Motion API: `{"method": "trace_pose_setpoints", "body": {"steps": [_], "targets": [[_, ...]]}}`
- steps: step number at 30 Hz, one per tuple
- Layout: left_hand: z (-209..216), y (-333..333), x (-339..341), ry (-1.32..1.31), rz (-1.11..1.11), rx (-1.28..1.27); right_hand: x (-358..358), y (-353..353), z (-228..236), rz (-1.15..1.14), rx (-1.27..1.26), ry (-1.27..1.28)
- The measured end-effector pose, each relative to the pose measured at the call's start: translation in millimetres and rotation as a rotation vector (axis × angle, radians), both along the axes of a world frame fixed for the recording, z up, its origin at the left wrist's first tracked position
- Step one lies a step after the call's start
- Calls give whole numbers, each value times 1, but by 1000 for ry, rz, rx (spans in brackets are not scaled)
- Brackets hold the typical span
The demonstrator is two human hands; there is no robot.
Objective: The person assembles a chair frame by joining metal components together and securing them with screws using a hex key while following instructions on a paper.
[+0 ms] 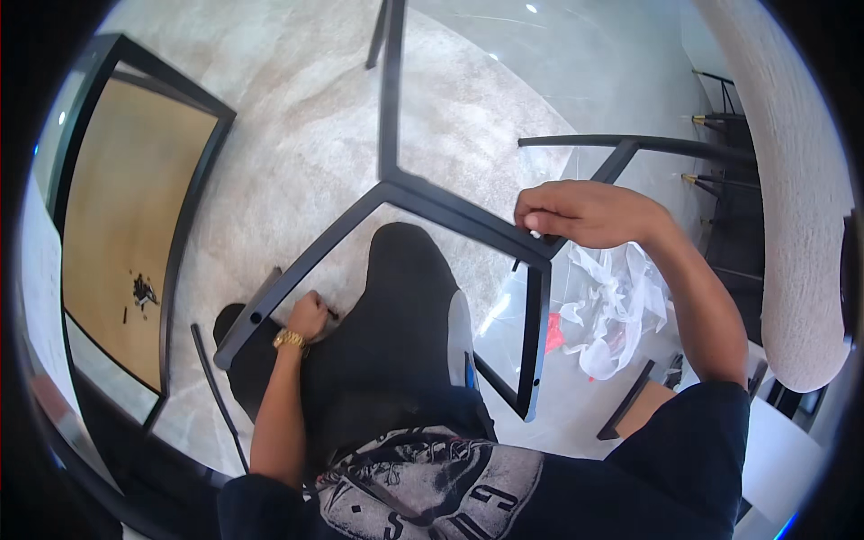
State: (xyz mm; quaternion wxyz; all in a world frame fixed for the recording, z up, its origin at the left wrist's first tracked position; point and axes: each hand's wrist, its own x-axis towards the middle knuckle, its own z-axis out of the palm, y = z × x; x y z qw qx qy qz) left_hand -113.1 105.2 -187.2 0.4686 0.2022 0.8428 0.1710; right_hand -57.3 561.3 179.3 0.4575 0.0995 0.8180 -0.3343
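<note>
A black metal furniture frame (pixel 450 209) stands over my lap, its bars meeting at angled corners. At its right-hand joint, my right hand (pixel 576 214) is closed, thumb and fingers pinched together at the bar. A small whitish bit shows by the thumb, but what the fingers hold is hidden. Under that bar a short thin dark rod (pixel 516 265) sticks out. My left hand (pixel 309 317), with a gold watch (pixel 289 338) at its wrist, is curled closed by my thigh, below the frame's left bar. A small dark tip shows at its fingers, too little to name.
At left stands a black-framed table with a wooden top (pixel 135 207), small dark hardware (pixel 144 291) lying on it. A pale rug (pixel 288 108) covers the floor. Crumpled clear plastic (pixel 612 315) lies at right, near a cream padded seat (pixel 801 198). A black bar (pixel 216 387) leans at lower left.
</note>
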Motion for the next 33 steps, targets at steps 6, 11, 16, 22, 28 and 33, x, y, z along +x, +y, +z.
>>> {"method": "trace_pose_setpoints", "body": {"steps": [6,11,16,22,28,33], "targets": [[69,23,-7,-324,260,234,7,23,-10,-41,-151,85],[135,74,1,-361,219,427,11,16,-10,60,-117,186],[194,135,2,-526,219,571,16,15,-18,101,-116,234],[216,165,10,-796,304,675,17,15,-22,100,-83,222],[228,166,19,-959,455,692,8,21,-9,33,-109,186],[231,174,34,-1055,558,718,17,19,-11,-32,-110,303]]}}
